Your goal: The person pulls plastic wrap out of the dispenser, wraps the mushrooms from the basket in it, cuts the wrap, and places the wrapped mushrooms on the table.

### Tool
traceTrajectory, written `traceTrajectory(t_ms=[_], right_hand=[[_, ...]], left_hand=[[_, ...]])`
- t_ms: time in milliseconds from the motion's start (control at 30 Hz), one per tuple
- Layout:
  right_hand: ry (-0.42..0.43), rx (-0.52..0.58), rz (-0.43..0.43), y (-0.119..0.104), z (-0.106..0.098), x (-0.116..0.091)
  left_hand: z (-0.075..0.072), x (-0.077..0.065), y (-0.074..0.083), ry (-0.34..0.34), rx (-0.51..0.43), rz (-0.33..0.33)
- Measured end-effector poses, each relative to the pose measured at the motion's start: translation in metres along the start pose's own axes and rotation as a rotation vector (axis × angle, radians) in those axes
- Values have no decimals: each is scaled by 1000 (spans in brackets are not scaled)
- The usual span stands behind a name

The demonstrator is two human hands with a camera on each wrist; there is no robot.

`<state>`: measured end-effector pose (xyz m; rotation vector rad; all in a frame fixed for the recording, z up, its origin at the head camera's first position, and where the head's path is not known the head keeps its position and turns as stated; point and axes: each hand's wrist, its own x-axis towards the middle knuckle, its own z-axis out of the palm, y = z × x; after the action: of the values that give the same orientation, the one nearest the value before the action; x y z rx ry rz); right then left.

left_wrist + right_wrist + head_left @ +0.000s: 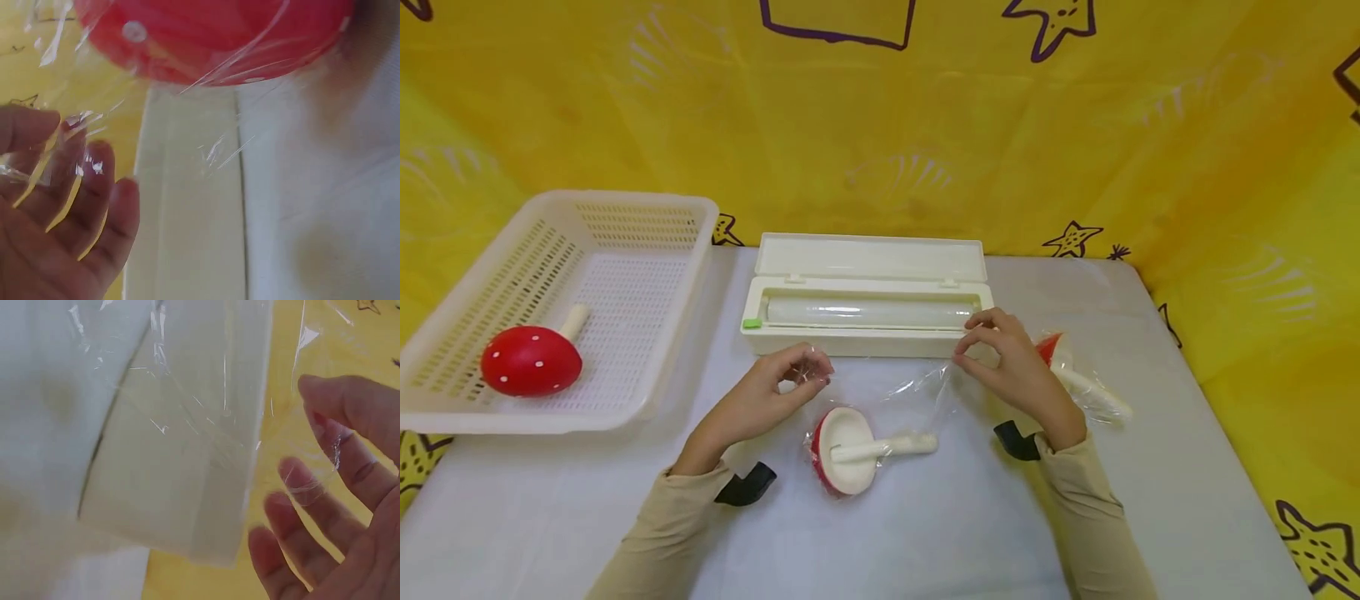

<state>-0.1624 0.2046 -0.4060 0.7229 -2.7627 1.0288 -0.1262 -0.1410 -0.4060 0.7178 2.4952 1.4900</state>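
Note:
Between the two hands stretches a sheet of clear cling film [910, 387], partly hard to see. My left hand [775, 385] pinches one side of it between thumb and forefinger, the other fingers spread. My right hand [1017, 367] pinches the other side near the box's right front corner. Just below the film lies a toy mushroom [848, 454] on its side, its red, white-dotted cap to the left and white stem pointing right; film clings to it. In the left wrist view the red cap [219, 44] shows through film.
Behind the hands, an open-lidded white dispenser box [865, 343] holds a film roll [865, 312]. A film-wrapped red-and-white mushroom [1093, 392] lies beyond the right hand. At left, a white plastic basket [658, 367] contains another mushroom [531, 361]. Yellow cloth [880, 125] hangs behind.

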Motion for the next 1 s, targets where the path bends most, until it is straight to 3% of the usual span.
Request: traceTrajectory(t_ms=[200, 300, 367, 533, 633, 833, 1000], right_hand=[[-44, 80, -11, -4, -8, -2], [-51, 83, -6, -5, -10, -2], [-51, 88, -10, -5, -10, -2], [-40, 97, -6, -6, -10, -2], [-24, 97, -7, -6, -11, -3], [67, 107, -7, -4, -11, -3], [173, 143, -8, -6, -12, -3]], left_hand=[[-8, -9, 12, -262, -66, -77], [-5, -15, 21, -334, 3, -87], [1, -18, 29, -350, 107, -62], [30, -29, 46, -314, 477, 9], [45, -31, 50, -282, 606, 48], [51, -21, 38, -150, 596, 119], [50, -8, 24, -23, 481, 75]])
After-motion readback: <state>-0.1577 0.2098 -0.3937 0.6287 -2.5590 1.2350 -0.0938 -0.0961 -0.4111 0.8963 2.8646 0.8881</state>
